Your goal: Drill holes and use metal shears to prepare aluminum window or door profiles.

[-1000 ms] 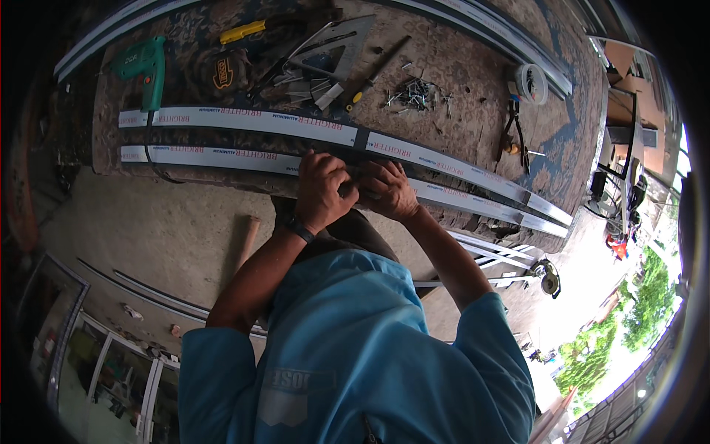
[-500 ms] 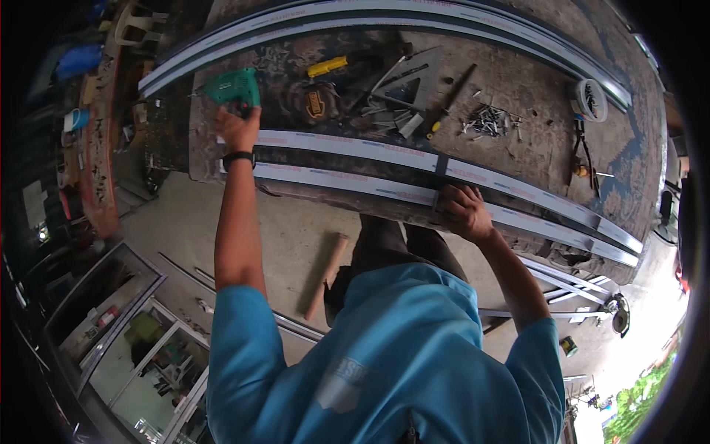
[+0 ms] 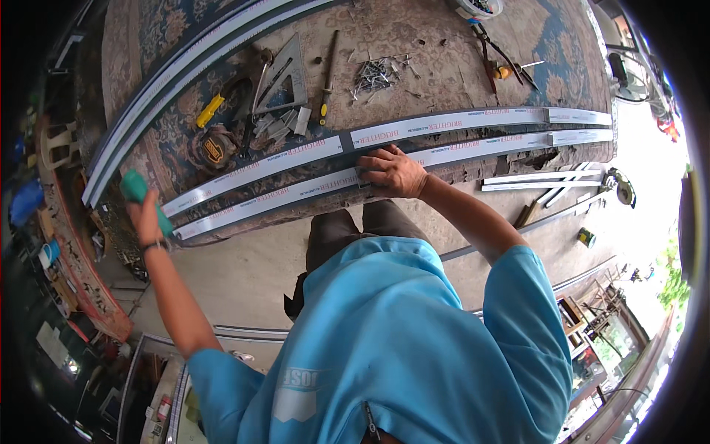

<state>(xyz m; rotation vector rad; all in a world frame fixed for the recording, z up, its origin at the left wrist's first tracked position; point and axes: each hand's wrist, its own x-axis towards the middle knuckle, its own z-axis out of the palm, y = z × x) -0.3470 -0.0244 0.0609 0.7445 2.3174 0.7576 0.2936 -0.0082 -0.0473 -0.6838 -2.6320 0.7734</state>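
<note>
Green, a blurred drill (image 3: pixel 134 186) is clasped in the left hand (image 3: pixel 147 219), well apart from the right hand (image 3: pixel 393 173), curled over a white-faced strip (image 3: pixel 296 192), its grip unclear.

Smooth white film (image 3: pixel 414 129), paper or plastic, covers the faces of the long bars (image 3: pixel 345 143), whose bare dark strips look like satin metal, while the green drill (image 3: pixel 134 185) looks plastic, its finish blurred. Beneath lies worn, matt patterned cloth (image 3: pixel 436 81), frayed along its edge. The loose fasteners (image 3: pixel 376 76) are shiny metal, the triangular square (image 3: pixel 288 78) duller grey metal, and the blue shirt (image 3: pixel 392 318) soft, smooth cloth.
</note>
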